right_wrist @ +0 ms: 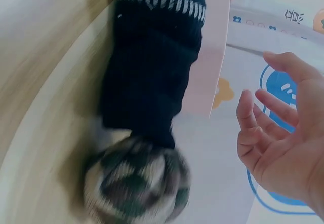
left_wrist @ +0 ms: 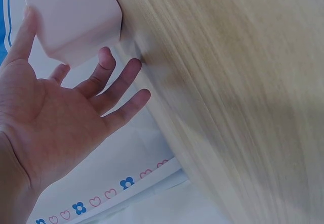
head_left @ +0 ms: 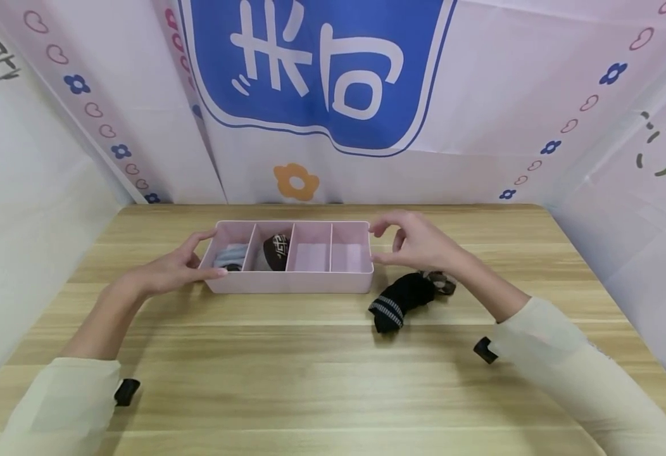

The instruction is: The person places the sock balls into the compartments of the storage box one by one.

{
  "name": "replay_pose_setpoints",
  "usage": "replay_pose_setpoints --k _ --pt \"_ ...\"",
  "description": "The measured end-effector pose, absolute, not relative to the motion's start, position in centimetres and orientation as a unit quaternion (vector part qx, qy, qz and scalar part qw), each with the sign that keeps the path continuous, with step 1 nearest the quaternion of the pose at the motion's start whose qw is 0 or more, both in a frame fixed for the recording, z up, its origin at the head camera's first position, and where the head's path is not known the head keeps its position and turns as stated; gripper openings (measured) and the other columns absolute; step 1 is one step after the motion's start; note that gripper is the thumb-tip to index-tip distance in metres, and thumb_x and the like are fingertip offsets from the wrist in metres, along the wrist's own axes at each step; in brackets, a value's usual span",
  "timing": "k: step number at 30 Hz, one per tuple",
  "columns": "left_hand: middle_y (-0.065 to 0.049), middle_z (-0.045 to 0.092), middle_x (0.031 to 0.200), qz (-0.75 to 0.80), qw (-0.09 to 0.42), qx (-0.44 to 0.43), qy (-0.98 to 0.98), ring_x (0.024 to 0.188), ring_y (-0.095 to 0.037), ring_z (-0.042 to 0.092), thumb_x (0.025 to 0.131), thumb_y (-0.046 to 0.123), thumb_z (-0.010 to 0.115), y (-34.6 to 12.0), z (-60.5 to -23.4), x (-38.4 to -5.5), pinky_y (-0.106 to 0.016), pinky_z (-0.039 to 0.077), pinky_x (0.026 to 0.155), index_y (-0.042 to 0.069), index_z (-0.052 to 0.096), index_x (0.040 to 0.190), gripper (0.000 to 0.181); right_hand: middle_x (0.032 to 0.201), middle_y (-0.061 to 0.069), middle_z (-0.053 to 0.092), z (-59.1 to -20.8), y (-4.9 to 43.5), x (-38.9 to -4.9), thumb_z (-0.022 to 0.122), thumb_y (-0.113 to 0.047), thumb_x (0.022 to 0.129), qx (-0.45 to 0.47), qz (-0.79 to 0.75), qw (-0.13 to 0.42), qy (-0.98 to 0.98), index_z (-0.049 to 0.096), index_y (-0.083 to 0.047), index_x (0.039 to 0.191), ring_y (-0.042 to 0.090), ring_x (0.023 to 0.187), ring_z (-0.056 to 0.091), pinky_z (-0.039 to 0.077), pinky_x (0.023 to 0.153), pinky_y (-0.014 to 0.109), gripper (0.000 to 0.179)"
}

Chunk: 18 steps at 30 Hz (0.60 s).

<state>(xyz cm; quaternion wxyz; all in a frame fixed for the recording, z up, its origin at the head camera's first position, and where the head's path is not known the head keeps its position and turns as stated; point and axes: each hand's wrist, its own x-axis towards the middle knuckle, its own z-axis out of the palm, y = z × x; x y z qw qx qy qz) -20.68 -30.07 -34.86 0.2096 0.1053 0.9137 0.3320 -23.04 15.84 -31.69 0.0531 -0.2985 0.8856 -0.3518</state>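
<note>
The left hand (head_left: 168, 269) pinches the left end of the box (head_left: 287, 283), near the frame's middle. The right hand (head_left: 418, 240), half open and empty, curves by the other end. Best hold both ends level, clear of the sock (head_left: 406, 292) right of the middle. The table (head_left: 287, 380) is stripy wood; white cloth (head_left: 481, 95) hangs behind.

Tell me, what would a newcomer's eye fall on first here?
Probably the big blue sign on the white cloth behind the table. Below it sits a pink box, the left hand at one end, the right hand by the other. A black bundle lies near the box's right end.
</note>
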Motion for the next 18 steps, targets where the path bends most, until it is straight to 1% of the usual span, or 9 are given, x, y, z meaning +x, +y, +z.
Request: replay_pose_setpoints --k 5,8,12,14,15,18 --pt "-0.021 0.060 0.110 0.337 0.210 0.110 0.911 0.105 -0.033 0.054 0.102 0.039 0.066 -30.1 -35.0 -20.7 -0.050 0.043 0.091 0.011 -0.003 0.166 0.098 0.109 0.012 0.069 -32.1 17.8 -22.8 0.085 -0.012 0.082 -0.326 -0.336 0.070 0.881 0.070 -0.001 0.119 0.017 0.069 0.062 0.054 0.070 0.034 0.041" --pt "-0.021 0.058 0.113 0.333 0.209 0.107 0.913 0.106 -0.033 0.054 0.101 0.040 0.066 -30.1 -35.0 -20.7 -0.049 0.043 0.092 0.012 -0.002 0.166 0.098 0.106 0.012 0.070 -32.4 18.6 -22.5 0.087 -0.016 0.082 -0.333 -0.317 0.077 0.885 0.071 0.000 0.118 0.014 0.068 0.063 0.055 0.069 0.032 0.042" --pt "-0.023 0.058 0.115 0.332 0.210 0.109 0.913 0.108 -0.034 0.054 0.102 0.040 0.065 -30.1 -35.0 -20.8 -0.051 0.043 0.093 0.011 -0.003 0.166 0.098 0.106 0.015 0.072 -32.8 19.2 -21.6 0.088 -0.027 0.083 -0.312 -0.292 0.086 0.900 0.071 0.000 0.117 0.010 0.066 0.065 0.055 0.068 0.030 0.046" --pt "-0.024 0.059 0.116 0.332 0.210 0.110 0.913 0.109 -0.034 0.054 0.102 0.040 0.065 -30.1 -35.0 -20.7 -0.052 0.043 0.093 0.010 -0.003 0.166 0.098 0.106 0.016 0.072 -33.0 19.3 -21.2 0.087 -0.033 0.084 -0.299 -0.276 0.090 0.909 0.071 0.001 0.118 0.011 0.066 0.065 0.056 0.069 0.032 0.051" --pt "-0.024 0.059 0.116 0.331 0.210 0.110 0.913 0.109 -0.034 0.054 0.102 0.040 0.065 -30.1 -34.9 -20.7 -0.052 0.043 0.093 0.010 -0.003 0.166 0.098 0.107 0.016 0.072 -33.1 19.3 -20.9 0.087 -0.036 0.084 -0.294 -0.264 0.091 0.914 0.071 0.002 0.118 0.012 0.068 0.065 0.056 0.071 0.034 0.054" --pt "-0.024 0.059 0.117 0.328 0.211 0.108 0.915 0.110 -0.034 0.054 0.102 0.042 0.065 -30.0 -34.9 -20.7 -0.053 0.043 0.094 0.011 -0.003 0.166 0.098 0.108 0.016 0.073 -33.4 19.1 -20.2 0.085 -0.048 0.083 -0.279 -0.218 0.092 0.931 0.070 0.004 0.122 0.019 0.082 0.068 0.056 0.081 0.041 0.066"
